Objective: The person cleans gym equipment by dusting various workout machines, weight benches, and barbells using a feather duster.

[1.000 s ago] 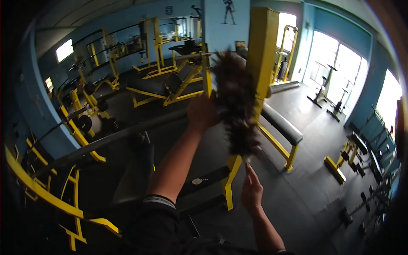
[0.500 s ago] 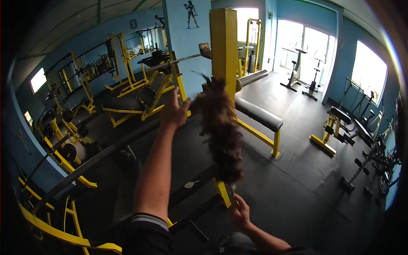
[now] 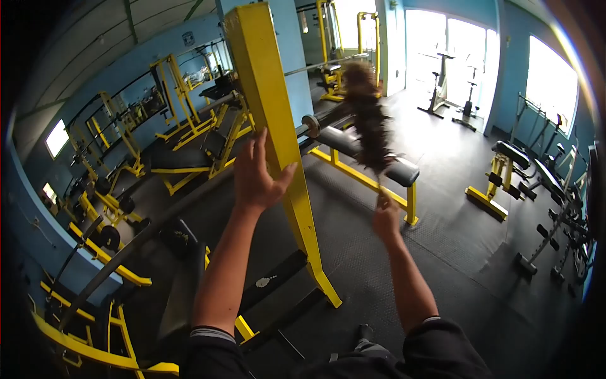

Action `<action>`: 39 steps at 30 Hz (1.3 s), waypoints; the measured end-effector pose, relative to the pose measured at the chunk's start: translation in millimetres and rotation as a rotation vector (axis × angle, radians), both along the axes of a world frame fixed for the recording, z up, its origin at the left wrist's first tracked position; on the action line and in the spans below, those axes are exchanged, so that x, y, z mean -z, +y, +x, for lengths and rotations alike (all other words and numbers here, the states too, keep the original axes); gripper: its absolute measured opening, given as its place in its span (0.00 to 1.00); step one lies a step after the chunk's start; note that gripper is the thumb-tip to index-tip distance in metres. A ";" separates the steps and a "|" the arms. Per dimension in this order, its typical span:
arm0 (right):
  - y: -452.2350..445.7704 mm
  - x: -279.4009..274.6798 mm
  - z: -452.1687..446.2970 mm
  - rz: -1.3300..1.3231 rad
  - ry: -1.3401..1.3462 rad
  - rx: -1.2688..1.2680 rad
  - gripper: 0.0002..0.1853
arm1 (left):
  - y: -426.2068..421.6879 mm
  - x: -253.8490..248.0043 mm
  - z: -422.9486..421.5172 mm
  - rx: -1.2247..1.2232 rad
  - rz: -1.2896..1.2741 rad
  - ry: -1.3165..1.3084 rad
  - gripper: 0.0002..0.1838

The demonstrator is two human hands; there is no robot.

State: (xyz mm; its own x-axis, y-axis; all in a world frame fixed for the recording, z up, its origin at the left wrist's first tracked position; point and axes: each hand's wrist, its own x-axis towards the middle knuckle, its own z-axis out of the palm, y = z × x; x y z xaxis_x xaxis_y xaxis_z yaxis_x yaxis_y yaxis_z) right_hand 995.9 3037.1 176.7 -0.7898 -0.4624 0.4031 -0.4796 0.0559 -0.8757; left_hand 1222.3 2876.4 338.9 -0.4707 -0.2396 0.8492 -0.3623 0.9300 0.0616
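Note:
In my right hand (image 3: 386,216) is the handle of a brown feather duster (image 3: 369,123); its fluffy head points upward, blurred by motion, to the right of a tall yellow post (image 3: 268,88). My left hand (image 3: 254,175) is raised at the post's left side with fingers spread and holds nothing. Its thumb overlaps the post in view; whether it touches, I cannot tell. A barbell (image 3: 189,201) runs from lower left behind my left forearm, and a metal bar end with a round collar (image 3: 310,126) juts out right of the post.
A black padded bench (image 3: 399,170) on a yellow frame stands beyond the duster. Farther right are a small yellow machine (image 3: 492,183) and several exercise machines along the wall. Yellow racks fill the left side. Black rubber flooring (image 3: 353,265) lies below the post.
The duster has swung up and right, away from the front of the post, with my right hand rising. My left hand's fingers have spread. The view has shifted, putting the post further left.

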 end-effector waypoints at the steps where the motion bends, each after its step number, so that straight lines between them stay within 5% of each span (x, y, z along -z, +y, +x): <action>1: 0.6 -6.6 -17.3 0.106 -0.112 0.038 0.15 | 2.3 8.1 -15.0 -0.018 0.013 -0.016 0.44; 3: 11.3 -22.2 -24.1 0.108 -0.162 -0.046 0.16 | 3.5 30.1 -42.6 -0.006 0.005 0.230 0.49; 4: 9.1 1.4 -29.9 0.038 0.069 -0.086 0.17 | 1.7 43.4 -51.6 -0.039 0.022 0.246 0.53; 7: 10.6 44.2 -51.4 0.033 0.153 -0.200 0.17 | -14.0 84.3 -68.6 -0.257 -0.158 0.255 0.54; 9: -1.5 85.2 -80.8 -0.035 0.084 -0.065 0.17 | -24.1 94.5 -71.9 -0.271 -0.173 0.266 0.54; 11: 11.4 69.0 -75.5 -0.007 -0.388 -0.074 0.17 | -29.1 97.6 -69.1 -0.303 -0.200 0.285 0.54; 15: 57.4 164.3 -24.6 0.197 -0.484 -0.452 0.13 | -38.0 111.1 -67.2 -0.272 -0.222 0.277 0.54; 17: 85.8 160.3 22.0 0.199 -0.526 -0.690 0.13 | -33.1 113.6 -69.4 -0.300 -0.257 0.285 0.55; 20: 87.0 169.2 67.7 0.151 -0.621 -0.727 0.13 | -36.9 134.1 -64.7 -0.154 -0.129 0.351 0.57; 22: 65.6 180.4 70.6 0.344 -0.586 -0.712 0.13 | -33.5 148.1 -65.5 -0.112 -0.047 0.330 0.62; 25: 65.3 307.4 65.7 0.645 -0.537 -0.648 0.13 | -21.2 186.0 -68.1 -0.171 0.147 0.313 0.60; 27: 80.6 318.4 55.2 0.944 -0.523 -0.616 0.14 | -25.3 202.9 -67.3 -0.111 0.139 0.330 0.60; 29: 107.7 309.8 45.9 1.018 -0.622 -0.572 0.14 | -33.9 209.4 -68.0 -0.055 0.130 0.349 0.59; 33: 185.8 218.5 24.8 0.748 -0.507 -0.622 0.10 | -28.0 217.5 -65.6 -0.117 0.164 0.359 0.57; 34: 206.7 218.3 22.5 0.556 -0.330 -0.648 0.11 | -25.4 218.3 -66.6 -0.135 0.147 0.356 0.56; 39: 186.9 161.4 17.8 0.543 0.094 -0.783 0.13 | -5.6 184.7 -35.9 0.027 0.433 0.486 0.41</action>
